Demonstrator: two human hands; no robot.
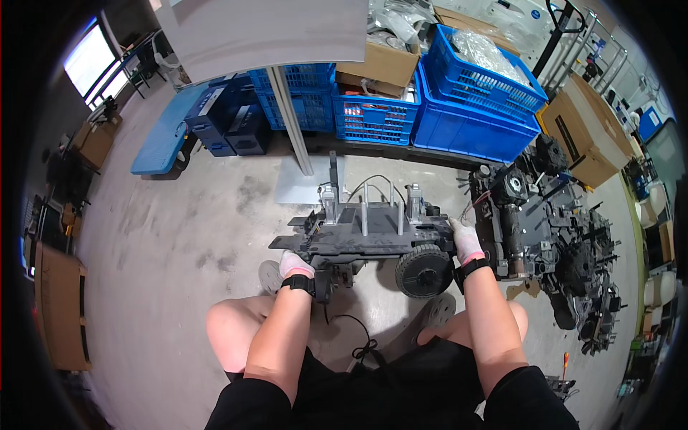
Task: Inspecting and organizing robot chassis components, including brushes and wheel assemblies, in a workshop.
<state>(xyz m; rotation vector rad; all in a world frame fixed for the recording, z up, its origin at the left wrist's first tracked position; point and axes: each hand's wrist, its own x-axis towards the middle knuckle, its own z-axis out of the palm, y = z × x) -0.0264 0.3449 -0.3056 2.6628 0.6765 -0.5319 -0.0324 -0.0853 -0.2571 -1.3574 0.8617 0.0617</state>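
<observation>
Wheeled chassis (pixel 362 245), underside mostly hidden, ends in the grip of left fingers (pixel 289 259) and right fingers (pixel 460 231), tips unclear.

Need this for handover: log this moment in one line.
left hand: holds wheeled chassis, left end; right hand: holds its right end; black wheel: near right hand

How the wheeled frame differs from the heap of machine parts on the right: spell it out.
The wheeled frame has the left hand and the right hand at its ends; the heap of machine parts lies on the floor, in neither hand. The frame is one compact body; the heap is a looser sprawl that takes up more of the view. Both are mostly black, with some silvery metal.
</observation>
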